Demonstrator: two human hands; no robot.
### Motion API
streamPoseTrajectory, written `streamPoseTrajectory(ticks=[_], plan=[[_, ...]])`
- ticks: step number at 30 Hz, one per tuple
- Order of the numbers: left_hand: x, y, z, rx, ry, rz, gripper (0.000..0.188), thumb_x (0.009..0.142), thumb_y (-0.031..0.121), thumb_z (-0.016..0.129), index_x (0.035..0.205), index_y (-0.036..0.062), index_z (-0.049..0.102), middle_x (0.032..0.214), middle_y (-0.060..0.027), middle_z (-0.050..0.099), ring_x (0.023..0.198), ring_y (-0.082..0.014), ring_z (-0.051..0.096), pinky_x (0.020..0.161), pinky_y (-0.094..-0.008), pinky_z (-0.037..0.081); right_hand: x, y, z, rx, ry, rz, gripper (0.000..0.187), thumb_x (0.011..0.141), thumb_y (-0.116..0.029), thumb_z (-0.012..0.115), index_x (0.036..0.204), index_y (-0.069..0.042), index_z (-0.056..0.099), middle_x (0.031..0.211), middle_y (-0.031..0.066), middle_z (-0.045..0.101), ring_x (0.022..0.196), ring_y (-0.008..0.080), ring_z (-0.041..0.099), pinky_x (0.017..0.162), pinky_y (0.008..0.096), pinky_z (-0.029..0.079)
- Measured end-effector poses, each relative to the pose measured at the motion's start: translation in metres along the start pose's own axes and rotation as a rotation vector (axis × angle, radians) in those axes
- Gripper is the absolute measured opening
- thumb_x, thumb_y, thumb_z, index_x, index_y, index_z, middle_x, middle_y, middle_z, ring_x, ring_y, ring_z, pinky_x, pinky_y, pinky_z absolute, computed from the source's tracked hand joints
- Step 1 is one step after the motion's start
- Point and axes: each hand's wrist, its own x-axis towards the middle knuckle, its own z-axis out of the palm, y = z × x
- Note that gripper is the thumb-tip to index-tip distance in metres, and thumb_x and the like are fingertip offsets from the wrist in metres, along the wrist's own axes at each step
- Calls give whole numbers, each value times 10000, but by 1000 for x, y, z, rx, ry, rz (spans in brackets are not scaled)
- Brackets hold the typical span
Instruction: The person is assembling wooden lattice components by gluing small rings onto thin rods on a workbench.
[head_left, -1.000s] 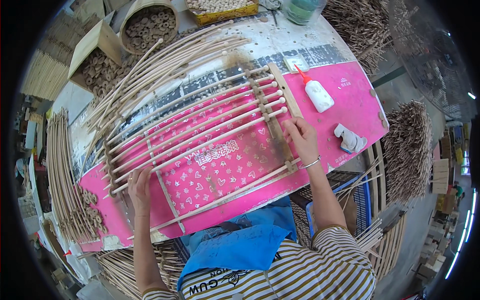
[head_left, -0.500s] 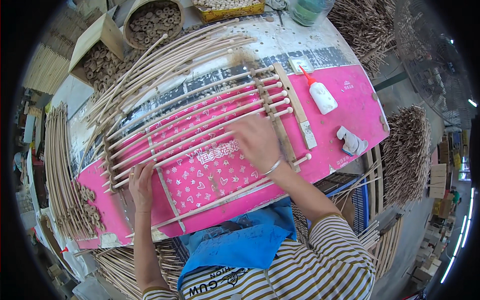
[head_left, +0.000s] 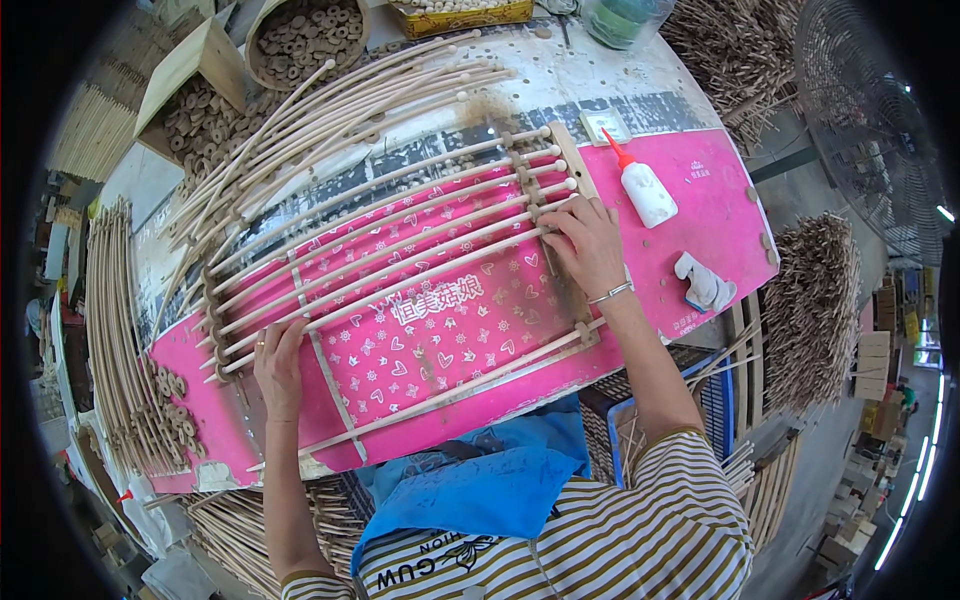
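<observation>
Several thin wooden rods [head_left: 420, 228] with small ball ends lie side by side across a pink patterned sheet, their ends seated along notched wooden strips. My left hand [head_left: 279, 375] is closed at the fingertips on the nearest rod of this group, close to the left notched strip [head_left: 212, 315]. At the right ends, my right hand [head_left: 588, 250] has its fingers curled down on the same rod by the right strip [head_left: 530, 180], covering some ball ends. Nearer to me, a single rod [head_left: 440, 398] lies apart, its right end passing behind my right wrist.
Right of the rods, a glue bottle [head_left: 648, 195] with a red tip lies near a crumpled white cloth [head_left: 703, 284]. Loose rods [head_left: 370, 100] are heaped at the back. Wooden rings fill a round container [head_left: 310, 45] and spill from a box [head_left: 190, 85]. A fan [head_left: 870, 120] stands far right.
My right hand has moved right and away from me, from over the rods to their ball ends. My left hand stays almost in place at the left end.
</observation>
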Motion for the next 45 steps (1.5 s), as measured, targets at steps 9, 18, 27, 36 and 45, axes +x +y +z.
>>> streamPoseTrajectory(ticks=[9, 18, 27, 36, 45], plan=[[4, 2, 4, 13, -30, 9, 282, 914, 7, 686, 1185, 65, 742, 1027, -107, 671, 946, -336, 624, 837, -457, 515, -2, 4, -3, 15, 7, -16, 265, 831, -127, 787, 1081, -171, 708, 1007, 7, 615, 1031, 228, 598, 932, 418, 406], [-16, -3, -28, 51, -59, -122, 310, 919, 16, 649, 1198, 82, 768, 1067, -116, 718, 999, -331, 671, 864, -440, 538, 15, -8, 23, 142, 6, -125, 232, 854, -147, 771, 1080, -126, 725, 1039, 90, 666, 1020, 326, 621, 909, 466, 465], [-13, 1, 14, 25, 42, -43, 320, 921, 136, 638, 1227, 153, 730, 1101, -35, 670, 1069, -246, 655, 968, -403, 511, 18, -79, 15, 347, -155, -189, 299, 870, -68, 778, 1165, -46, 735, 1158, 134, 703, 1115, 326, 641, 970, 438, 487], [-22, 1, 9, 18, 92, -60, 286, 919, 146, 656, 1194, 161, 731, 1141, -16, 679, 1100, -230, 641, 1001, -395, 491, 31, -122, 53, 244, -172, -280, 224, 854, -52, 765, 1074, -70, 728, 1006, 84, 661, 972, 300, 611, 881, 429, 478], [-78, -83, -78, 77, 234, -402, 518, 817, 177, 797, 1320, 240, 694, 1225, -14, 667, 1158, -262, 628, 1046, -460, 446, 32, -117, 55, 266, -176, -298, 187, 833, -33, 777, 1011, -73, 738, 932, 86, 627, 905, 294, 599, 807, 412, 491]])
